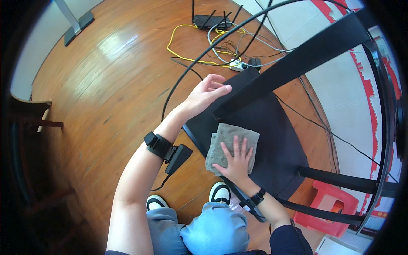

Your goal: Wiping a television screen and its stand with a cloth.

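Observation:
A folded grey-green cloth (212,153) lies on the front part of a black shelf or seat-like surface (277,143) of a black metal-framed stand. My right hand (236,162) rests flat on the cloth with its fingers spread, not closed around it. My left hand (208,92) is raised beside the far left edge of that surface, close to a thick black bar (293,60). Its fingers are loosely curled, with nothing seen between them. Each forearm wears a strap with a black device.
On the wooden floor beyond stand a black router (212,21), tangled cables and a white power strip (236,65). A red plastic stool (342,207) is at the lower right. A dark wooden chair (28,122) stands at the left. One thick black cable arches past my left hand.

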Action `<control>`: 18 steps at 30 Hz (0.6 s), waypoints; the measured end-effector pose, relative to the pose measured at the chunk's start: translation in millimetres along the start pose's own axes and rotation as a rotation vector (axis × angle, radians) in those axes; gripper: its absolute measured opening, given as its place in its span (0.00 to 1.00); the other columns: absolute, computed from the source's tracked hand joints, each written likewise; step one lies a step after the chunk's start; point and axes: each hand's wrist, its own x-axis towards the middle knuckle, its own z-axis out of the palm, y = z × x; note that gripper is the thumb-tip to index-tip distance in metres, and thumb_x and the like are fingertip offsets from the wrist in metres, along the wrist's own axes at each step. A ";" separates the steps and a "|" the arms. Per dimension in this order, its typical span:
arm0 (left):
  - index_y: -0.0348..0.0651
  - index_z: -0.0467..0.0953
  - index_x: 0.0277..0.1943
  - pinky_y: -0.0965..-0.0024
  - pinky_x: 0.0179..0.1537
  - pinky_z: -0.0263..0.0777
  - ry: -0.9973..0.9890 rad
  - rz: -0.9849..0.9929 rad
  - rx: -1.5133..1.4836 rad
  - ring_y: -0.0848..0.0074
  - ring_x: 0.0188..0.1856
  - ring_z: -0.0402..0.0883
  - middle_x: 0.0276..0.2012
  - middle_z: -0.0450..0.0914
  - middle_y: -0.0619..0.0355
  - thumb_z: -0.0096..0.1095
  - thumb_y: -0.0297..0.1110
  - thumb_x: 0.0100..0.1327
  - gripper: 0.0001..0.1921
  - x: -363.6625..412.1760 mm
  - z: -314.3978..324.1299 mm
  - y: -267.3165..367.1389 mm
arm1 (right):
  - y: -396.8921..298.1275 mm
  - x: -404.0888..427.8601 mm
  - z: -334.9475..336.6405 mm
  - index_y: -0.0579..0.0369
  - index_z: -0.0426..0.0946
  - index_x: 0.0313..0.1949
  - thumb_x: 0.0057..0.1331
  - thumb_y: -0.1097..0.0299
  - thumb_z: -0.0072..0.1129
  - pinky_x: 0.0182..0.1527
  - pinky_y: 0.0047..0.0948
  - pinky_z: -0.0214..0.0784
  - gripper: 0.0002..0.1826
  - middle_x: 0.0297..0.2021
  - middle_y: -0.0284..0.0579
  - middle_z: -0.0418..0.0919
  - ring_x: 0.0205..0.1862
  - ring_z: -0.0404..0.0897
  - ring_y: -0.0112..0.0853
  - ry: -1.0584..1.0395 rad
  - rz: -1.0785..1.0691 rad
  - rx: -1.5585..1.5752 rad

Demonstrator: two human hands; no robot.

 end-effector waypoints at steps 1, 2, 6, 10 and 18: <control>0.45 0.63 0.61 0.63 0.56 0.63 -0.017 0.003 -0.002 0.69 0.56 0.71 0.53 0.73 0.54 0.59 0.54 0.61 0.31 0.9 8.0 2.5 | 2.2 6.0 4.9 0.30 0.55 0.68 0.52 0.35 0.58 0.60 0.74 0.31 0.45 0.71 0.50 0.42 0.72 0.38 0.56 -0.025 -0.020 -0.050; 0.47 0.61 0.63 0.61 0.58 0.61 -0.006 0.056 0.056 0.67 0.59 0.68 0.56 0.71 0.52 0.62 0.53 0.60 0.33 1.2 15.7 5.3 | 7.3 13.1 9.2 0.26 0.55 0.68 0.51 0.34 0.58 0.60 0.75 0.32 0.45 0.72 0.50 0.41 0.72 0.37 0.56 -0.051 -0.039 -0.099; 0.52 0.53 0.68 0.55 0.63 0.55 -0.041 0.142 0.158 0.59 0.66 0.60 0.62 0.63 0.48 0.69 0.53 0.53 0.43 -7.3 28.1 25.6 | 62.0 62.0 16.6 0.22 0.53 0.68 0.53 0.36 0.56 0.60 0.75 0.31 0.43 0.72 0.46 0.41 0.72 0.37 0.55 0.002 0.204 -0.140; 0.51 0.51 0.69 0.53 0.65 0.52 -0.049 0.207 0.160 0.57 0.67 0.59 0.63 0.62 0.46 0.70 0.54 0.52 0.46 0.3 42.7 27.6 | 98.7 134.1 15.5 0.23 0.53 0.68 0.58 0.38 0.51 0.61 0.75 0.32 0.38 0.72 0.44 0.42 0.72 0.37 0.54 0.032 0.484 -0.151; 0.40 0.55 0.67 0.66 0.62 0.58 -0.055 0.244 0.228 0.64 0.63 0.65 0.58 0.69 0.48 0.70 0.50 0.53 0.43 3.1 54.8 27.7 | 27.4 60.9 20.7 0.19 0.59 0.64 0.54 0.44 0.56 0.64 0.71 0.30 0.36 0.72 0.42 0.43 0.73 0.36 0.51 -0.063 -0.033 -0.113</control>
